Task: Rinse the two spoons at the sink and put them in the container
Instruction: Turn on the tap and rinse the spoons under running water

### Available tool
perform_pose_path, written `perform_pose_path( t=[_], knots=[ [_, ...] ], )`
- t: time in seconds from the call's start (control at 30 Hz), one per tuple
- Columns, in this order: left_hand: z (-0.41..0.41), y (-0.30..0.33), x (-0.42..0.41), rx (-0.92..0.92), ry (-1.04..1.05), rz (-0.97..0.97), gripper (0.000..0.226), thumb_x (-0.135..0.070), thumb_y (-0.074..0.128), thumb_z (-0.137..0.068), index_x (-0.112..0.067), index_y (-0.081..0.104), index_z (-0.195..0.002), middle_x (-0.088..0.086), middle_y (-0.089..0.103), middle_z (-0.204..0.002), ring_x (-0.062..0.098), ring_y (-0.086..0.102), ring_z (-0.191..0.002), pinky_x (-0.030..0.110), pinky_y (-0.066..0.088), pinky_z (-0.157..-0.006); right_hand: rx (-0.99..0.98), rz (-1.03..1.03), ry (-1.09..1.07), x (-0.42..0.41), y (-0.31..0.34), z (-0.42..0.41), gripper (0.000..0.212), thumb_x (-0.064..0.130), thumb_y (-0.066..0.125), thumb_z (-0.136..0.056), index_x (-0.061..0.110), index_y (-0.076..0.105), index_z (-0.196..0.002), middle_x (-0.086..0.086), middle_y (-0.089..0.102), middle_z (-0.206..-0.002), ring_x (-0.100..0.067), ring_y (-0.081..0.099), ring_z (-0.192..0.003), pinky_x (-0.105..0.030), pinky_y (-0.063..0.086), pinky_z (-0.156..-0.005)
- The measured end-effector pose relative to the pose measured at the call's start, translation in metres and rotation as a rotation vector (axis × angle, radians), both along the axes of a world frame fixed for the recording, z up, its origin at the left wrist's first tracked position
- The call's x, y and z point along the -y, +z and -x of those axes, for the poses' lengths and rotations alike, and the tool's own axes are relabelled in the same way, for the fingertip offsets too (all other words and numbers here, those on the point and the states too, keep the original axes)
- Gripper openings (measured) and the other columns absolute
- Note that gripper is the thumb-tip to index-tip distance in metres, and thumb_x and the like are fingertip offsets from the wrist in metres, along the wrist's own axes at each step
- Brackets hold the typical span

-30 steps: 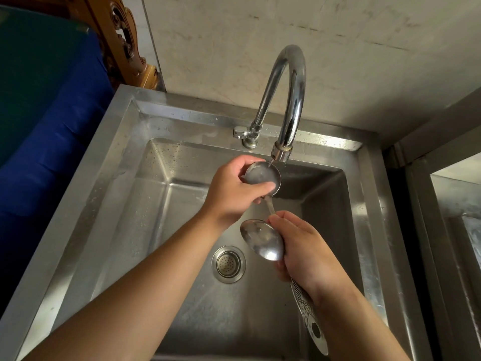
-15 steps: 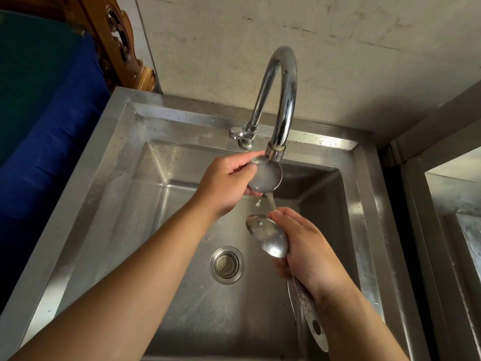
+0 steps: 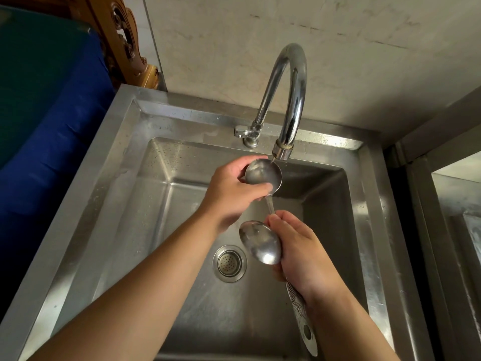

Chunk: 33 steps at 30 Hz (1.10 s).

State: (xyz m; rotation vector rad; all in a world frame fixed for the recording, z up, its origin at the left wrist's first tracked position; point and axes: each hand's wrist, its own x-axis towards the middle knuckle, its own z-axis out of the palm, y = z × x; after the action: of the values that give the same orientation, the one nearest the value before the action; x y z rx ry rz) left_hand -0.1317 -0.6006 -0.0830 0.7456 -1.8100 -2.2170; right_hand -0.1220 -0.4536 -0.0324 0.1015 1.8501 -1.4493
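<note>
I log, around the steel sink [image 3: 109,204]: pale stained wall behind; blue cloth and carved wood to its left; curved faucet [image 3: 289,100] on its back rim; round drain [image 3: 229,263] in its floor. My left hand [image 3: 234,191] grasps the upper spoon [image 3: 264,175] at the spout. My right hand [image 3: 299,251] clasps both handles, lower spoon [image 3: 260,242] over the basin.

Spoons [image 3: 263,175] over sink [image 3: 182,178] (under tap [image 3: 289,100])
</note>
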Motion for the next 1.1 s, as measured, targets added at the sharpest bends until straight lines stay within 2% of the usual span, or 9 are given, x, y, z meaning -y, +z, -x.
perform_pose_path(
  t=[0.17, 0.27, 0.4, 0.5, 0.57, 0.73, 0.8, 0.97, 1.1],
  knots=[
    [0.005, 0.004, 0.000, 0.000, 0.033, 0.201, 0.029, -0.017, 0.083, -0.074, -0.027, 0.077, -0.100, -0.012, 0.075, -0.074, 0.004, 0.069, -0.064, 0.019, 0.051, -0.054, -0.084, -0.050, 0.048, 0.002, -0.001, -0.003, 0.033, 0.028, 0.048, -0.098, 0.024, 0.058, -0.066, 0.007, 0.045, -0.049, -0.008, 0.037, -0.040, -0.017, 0.030, -0.035],
    [0.008, 0.008, 0.002, -0.033, 0.079, 0.246, 0.011, -0.027, 0.074, -0.085, -0.033, 0.079, -0.093, -0.020, 0.069, -0.064, -0.001, 0.062, -0.055, 0.018, 0.051, -0.045, -0.097, -0.057, 0.053, 0.003, 0.000, -0.003, 0.033, 0.028, 0.049, -0.097, 0.024, 0.059, -0.067, 0.008, 0.047, -0.050, -0.007, 0.039, -0.043, -0.017, 0.032, -0.037],
    [0.009, 0.011, 0.006, -0.064, 0.081, 0.155, 0.032, -0.021, 0.063, -0.091, -0.050, 0.078, -0.088, -0.011, 0.066, -0.071, 0.008, 0.062, -0.060, 0.024, 0.057, -0.051, -0.011, 0.026, -0.029, 0.005, 0.004, 0.000, 0.036, 0.023, 0.049, -0.099, 0.026, 0.061, -0.066, 0.004, 0.043, -0.049, -0.008, 0.034, -0.036, -0.015, 0.026, -0.034],
    [0.006, 0.007, 0.008, -0.041, -0.042, 0.086, 0.058, -0.007, 0.063, -0.082, -0.062, 0.071, -0.096, 0.001, 0.071, -0.088, 0.012, 0.063, -0.074, 0.039, 0.064, -0.074, 0.003, 0.041, -0.052, 0.004, 0.004, 0.003, 0.038, 0.023, 0.050, -0.100, 0.028, 0.063, -0.065, 0.004, 0.044, -0.049, -0.009, 0.034, -0.035, -0.014, 0.024, -0.034],
    [0.004, 0.004, 0.008, -0.018, -0.074, 0.051, 0.066, -0.003, 0.064, -0.071, -0.063, 0.069, -0.098, -0.003, 0.077, -0.095, 0.009, 0.066, -0.078, 0.039, 0.059, -0.086, 0.017, 0.052, -0.052, 0.003, 0.002, 0.003, 0.039, 0.023, 0.049, -0.101, 0.028, 0.063, -0.065, 0.004, 0.045, -0.049, -0.009, 0.035, -0.035, -0.014, 0.024, -0.035],
    [0.000, -0.001, 0.010, -0.012, -0.115, 0.049, 0.067, -0.004, 0.077, -0.065, -0.044, 0.069, -0.118, 0.006, 0.078, -0.112, 0.016, 0.072, -0.095, 0.037, 0.056, -0.094, 0.013, 0.047, -0.049, 0.002, -0.003, -0.001, 0.039, 0.024, 0.047, -0.102, 0.027, 0.062, -0.066, 0.004, 0.044, -0.048, -0.009, 0.034, -0.035, -0.015, 0.025, -0.034],
    [-0.002, -0.003, 0.010, -0.021, -0.149, 0.044, 0.074, -0.008, 0.088, -0.059, -0.037, 0.067, -0.124, 0.003, 0.078, -0.113, 0.017, 0.074, -0.102, 0.031, 0.059, -0.089, 0.010, 0.061, -0.048, 0.002, -0.004, -0.002, 0.038, 0.024, 0.047, -0.102, 0.025, 0.061, -0.067, 0.005, 0.044, -0.048, -0.008, 0.035, -0.034, -0.015, 0.026, -0.033],
    [0.000, -0.001, 0.013, -0.061, -0.139, 0.122, 0.078, -0.021, 0.093, -0.056, -0.048, 0.064, -0.123, -0.006, 0.077, -0.115, 0.013, 0.073, -0.106, 0.036, 0.056, -0.098, -0.013, 0.124, -0.030, 0.002, -0.005, 0.000, 0.035, 0.023, 0.048, -0.102, 0.023, 0.060, -0.070, 0.007, 0.048, -0.051, -0.002, 0.040, -0.039, -0.013, 0.033, -0.035],
    [0.002, 0.005, 0.015, -0.107, -0.107, 0.148, 0.070, -0.025, 0.091, -0.060, -0.061, 0.064, -0.113, -0.009, 0.077, -0.112, 0.013, 0.074, -0.104, 0.036, 0.057, -0.096, -0.058, 0.132, 0.002, 0.002, -0.007, 0.004, 0.032, 0.027, 0.048, -0.103, 0.024, 0.061, -0.073, 0.005, 0.048, -0.056, -0.002, 0.041, -0.042, -0.013, 0.034, -0.038]
  ],
)
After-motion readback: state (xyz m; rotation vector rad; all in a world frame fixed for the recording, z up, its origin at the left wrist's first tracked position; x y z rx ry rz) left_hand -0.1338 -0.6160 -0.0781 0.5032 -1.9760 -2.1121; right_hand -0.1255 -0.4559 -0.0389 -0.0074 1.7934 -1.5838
